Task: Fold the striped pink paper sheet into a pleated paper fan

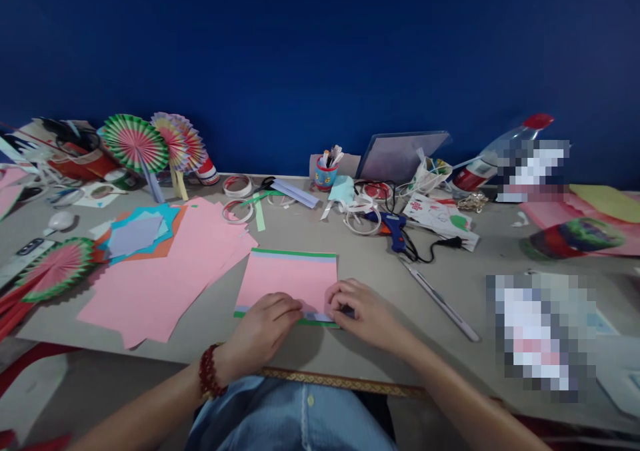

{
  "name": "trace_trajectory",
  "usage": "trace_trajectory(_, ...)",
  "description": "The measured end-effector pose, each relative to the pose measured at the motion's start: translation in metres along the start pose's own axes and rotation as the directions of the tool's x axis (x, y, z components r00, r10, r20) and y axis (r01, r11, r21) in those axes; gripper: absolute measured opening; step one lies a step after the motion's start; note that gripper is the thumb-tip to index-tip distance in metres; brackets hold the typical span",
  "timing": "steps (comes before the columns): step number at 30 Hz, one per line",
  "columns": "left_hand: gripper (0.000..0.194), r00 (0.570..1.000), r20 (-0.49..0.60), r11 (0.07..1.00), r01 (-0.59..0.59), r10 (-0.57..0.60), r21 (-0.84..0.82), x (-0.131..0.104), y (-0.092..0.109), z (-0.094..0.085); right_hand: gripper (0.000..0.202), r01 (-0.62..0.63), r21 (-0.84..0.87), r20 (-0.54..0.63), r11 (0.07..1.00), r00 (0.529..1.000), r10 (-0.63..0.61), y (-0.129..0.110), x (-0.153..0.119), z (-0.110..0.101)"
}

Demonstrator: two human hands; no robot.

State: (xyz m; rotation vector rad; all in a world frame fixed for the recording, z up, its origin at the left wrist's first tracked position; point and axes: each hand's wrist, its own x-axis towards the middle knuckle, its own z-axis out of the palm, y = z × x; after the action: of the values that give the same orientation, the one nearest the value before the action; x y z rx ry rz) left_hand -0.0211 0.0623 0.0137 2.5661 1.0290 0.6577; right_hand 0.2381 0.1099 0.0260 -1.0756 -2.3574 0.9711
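Ideally, press evenly along the edge of the pink paper beneath both hands' fingertips; the left hand rests fingers together, the right hand curls, its pinch unclear.

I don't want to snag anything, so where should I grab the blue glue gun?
Probably take the blue glue gun by its handle, right hand coming from the near side: the handle points toward you, while a white ring crowds the gun's left end.

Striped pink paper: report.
Left hand on near edge, right hand at near-right corner. Striped pink paper on table. Knife lies apart, to the right.
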Motion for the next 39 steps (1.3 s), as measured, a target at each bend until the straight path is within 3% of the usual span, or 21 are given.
trace_trajectory(19, 0.03, 1.0, 0.025, 0.996, -0.007, 0.005, 0.085, -0.0003, 0.002, -0.0008, 0.015, -0.01, -0.056, -0.018, 0.998, 1.0, 0.009, 0.0, -0.0008, 0.0044)
trace_trajectory(29, 0.032, 1.0, -0.019, 0.997, 0.001, 0.0, 0.071, -0.0028, -0.001, 0.0063, 0.018, -0.02, 0.028, -0.006, 0.999, 1.0, 0.02, -0.0001, 0.0001, -0.0011)
trace_trajectory(34, 0.03, 1.0, 0.021, 0.994, -0.021, 0.019, 0.107, -0.0032, -0.0013, 0.0054, 0.02, -0.037, 0.089, -0.004, 0.995, 0.999, 0.037, -0.0005, -0.0002, -0.0031)
trace_trajectory(39, 0.027, 1.0, 0.017, 0.992, -0.028, 0.026, 0.127, -0.0045, -0.0006, 0.0055, 0.019, -0.053, 0.039, -0.006, 0.998, 0.999, 0.053, -0.0023, 0.001, -0.0012)
